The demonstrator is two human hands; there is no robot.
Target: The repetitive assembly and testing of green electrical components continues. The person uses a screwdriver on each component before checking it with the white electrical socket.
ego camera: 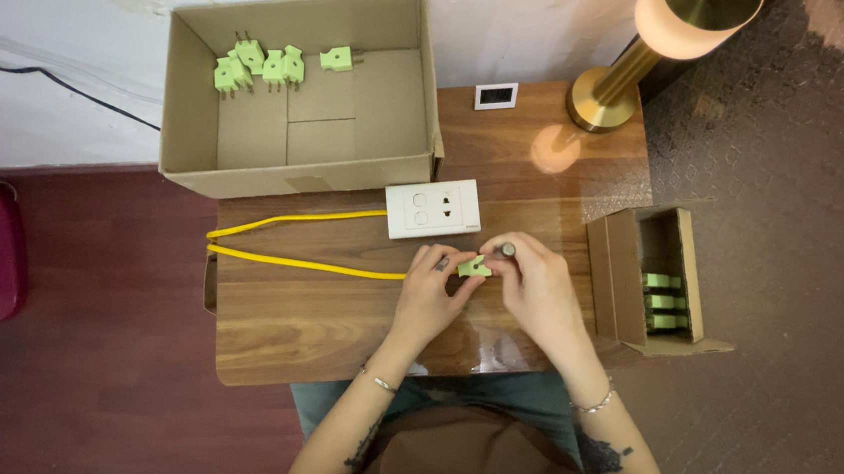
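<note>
Only 1 view, from a camera worn on the person's head, looking almost straight down at a wooden table [334,330] from moderate height. The wall runs along 12 o'clock, the person's lap sits at 6 o'clock, and floor shows at 3 and 9 o'clock.

Your left hand [429,298] and right hand [535,288] meet fingertip to fingertip, fingers curled and pinching, both forearms angled inward, each wrist braceleted.

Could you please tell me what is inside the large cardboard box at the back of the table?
The large cardboard box holds five light green plugs on its flat bottom flaps. Its near wall hides the floor strip just behind it.
</note>
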